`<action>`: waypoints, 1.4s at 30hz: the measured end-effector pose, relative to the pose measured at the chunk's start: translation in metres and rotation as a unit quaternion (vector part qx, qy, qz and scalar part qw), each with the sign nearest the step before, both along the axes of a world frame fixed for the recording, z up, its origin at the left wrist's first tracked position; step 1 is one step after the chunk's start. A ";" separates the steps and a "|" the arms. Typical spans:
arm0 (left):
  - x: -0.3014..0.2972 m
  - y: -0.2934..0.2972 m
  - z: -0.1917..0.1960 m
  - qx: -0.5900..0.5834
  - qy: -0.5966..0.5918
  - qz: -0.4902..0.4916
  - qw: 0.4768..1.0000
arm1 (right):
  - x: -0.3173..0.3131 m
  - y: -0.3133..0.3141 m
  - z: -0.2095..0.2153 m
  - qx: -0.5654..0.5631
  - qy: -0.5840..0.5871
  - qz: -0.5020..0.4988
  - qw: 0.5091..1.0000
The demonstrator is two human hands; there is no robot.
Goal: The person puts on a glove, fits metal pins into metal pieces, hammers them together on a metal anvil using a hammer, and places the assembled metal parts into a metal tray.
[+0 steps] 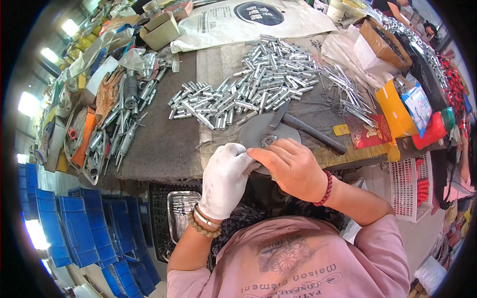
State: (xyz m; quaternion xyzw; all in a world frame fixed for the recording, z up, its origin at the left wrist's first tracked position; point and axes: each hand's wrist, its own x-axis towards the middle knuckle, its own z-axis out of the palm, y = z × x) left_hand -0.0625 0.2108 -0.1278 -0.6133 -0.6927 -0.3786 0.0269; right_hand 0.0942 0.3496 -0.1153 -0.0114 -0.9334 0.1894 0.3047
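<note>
My left hand [224, 176], in a white work glove, is closed at the near edge of a round grey metal disc [258, 130] on the bench. My right hand [292, 166] is bare and lies against it, fingers curled toward the gloved fingertips. Whatever small part sits between them is hidden. A black hammer [310, 130] rests on the disc, its handle pointing right. Behind the disc spreads a big heap of short silver metal tubes [248, 89].
Thin metal rods [350, 94] lie right of the heap. Longer assembled bolts [119, 134] and a patterned glove [107, 94] sit at the left. A metal tray [180, 213] and blue crates [84, 223] stand below the bench. Orange box [392, 111], cardboard boxes [382, 42], white sack [248, 20].
</note>
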 end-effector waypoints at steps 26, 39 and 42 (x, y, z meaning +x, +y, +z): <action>0.002 0.000 0.006 -0.019 -0.044 -0.008 0.999 | 0.059 0.004 0.039 0.018 -0.091 -0.065 0.994; -0.001 0.001 0.007 -0.008 -0.060 -0.016 0.998 | 0.061 0.008 0.034 -0.135 -0.030 -0.051 0.989; -0.001 0.000 0.007 -0.022 -0.073 -0.016 0.997 | 0.055 0.027 0.045 -0.215 -0.045 -0.059 0.974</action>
